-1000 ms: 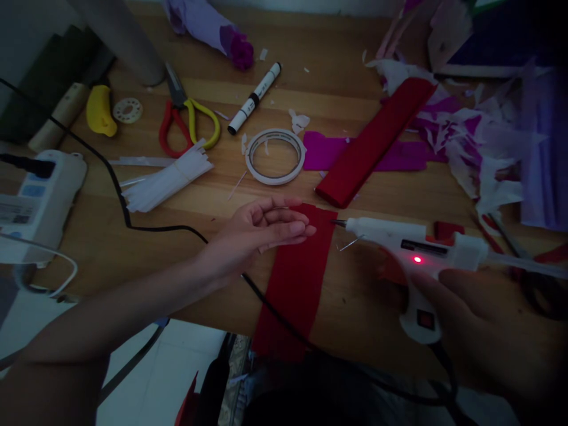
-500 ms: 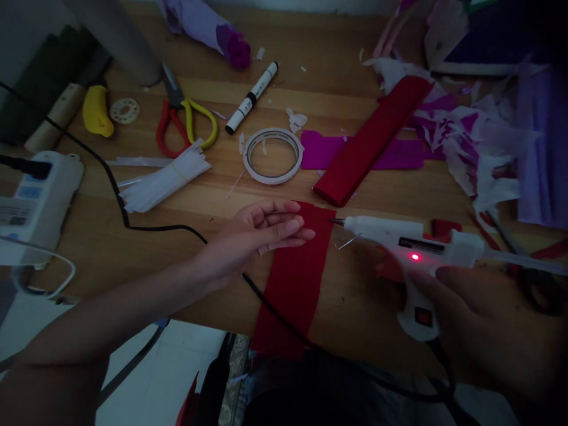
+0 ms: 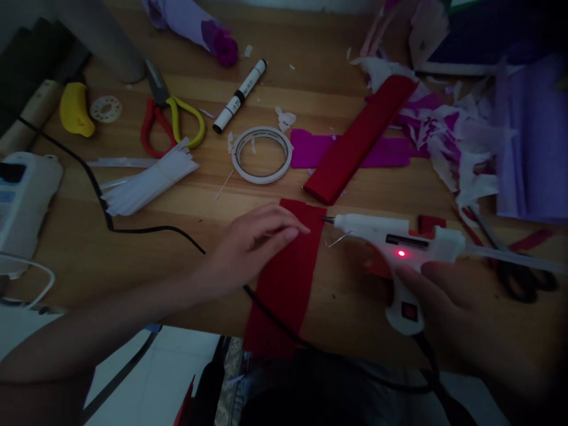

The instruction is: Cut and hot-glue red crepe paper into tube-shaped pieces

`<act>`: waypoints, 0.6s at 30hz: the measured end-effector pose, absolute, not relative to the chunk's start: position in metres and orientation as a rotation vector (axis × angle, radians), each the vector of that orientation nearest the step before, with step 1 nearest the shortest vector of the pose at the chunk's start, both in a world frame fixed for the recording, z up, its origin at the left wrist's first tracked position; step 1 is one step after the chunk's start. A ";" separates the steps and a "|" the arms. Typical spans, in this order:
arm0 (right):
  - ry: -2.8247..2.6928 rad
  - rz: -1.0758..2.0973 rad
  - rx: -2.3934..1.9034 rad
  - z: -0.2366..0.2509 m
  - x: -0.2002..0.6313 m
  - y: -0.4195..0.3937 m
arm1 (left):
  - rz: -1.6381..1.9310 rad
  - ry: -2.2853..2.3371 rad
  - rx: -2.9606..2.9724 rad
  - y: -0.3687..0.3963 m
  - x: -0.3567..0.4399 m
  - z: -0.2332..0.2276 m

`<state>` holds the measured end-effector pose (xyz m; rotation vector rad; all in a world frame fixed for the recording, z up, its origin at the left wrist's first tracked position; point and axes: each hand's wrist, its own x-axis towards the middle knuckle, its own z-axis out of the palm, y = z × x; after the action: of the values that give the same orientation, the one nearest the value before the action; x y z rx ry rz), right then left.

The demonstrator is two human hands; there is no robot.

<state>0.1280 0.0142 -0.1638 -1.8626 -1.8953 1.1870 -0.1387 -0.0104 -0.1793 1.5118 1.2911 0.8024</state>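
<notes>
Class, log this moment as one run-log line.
left hand: flat on red crepe strip | right hand: holding glue gun, light on | nozzle: at strip's right edge | table: tape ring, scissors, marker

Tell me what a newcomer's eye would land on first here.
The white glue gun in the right hand, at the right of the wooden table, its red light glowing and nozzle pointing at the red paper strip. The left hand lies flat on that strip at the table's near edge. Behind lies a tape ring.
</notes>
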 end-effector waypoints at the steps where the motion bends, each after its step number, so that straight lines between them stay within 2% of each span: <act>1: -1.887 1.195 -1.867 -0.165 0.129 0.014 | 0.721 1.317 1.756 -0.012 -0.138 -0.181; 3: -1.869 1.234 -1.872 -0.165 0.130 0.013 | 0.560 1.306 2.146 -0.015 -0.136 -0.185; 6: -1.842 1.280 -1.856 -0.165 0.131 0.013 | 0.406 1.271 2.430 -0.019 -0.132 -0.192; 18: -1.848 1.064 -1.819 -0.166 0.136 0.013 | 0.297 1.285 2.694 -0.019 -0.132 -0.198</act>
<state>0.1362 0.0132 -0.1664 -1.8187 -1.8479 1.0640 -0.1323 -0.0188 -0.1976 2.6943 1.2851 0.2965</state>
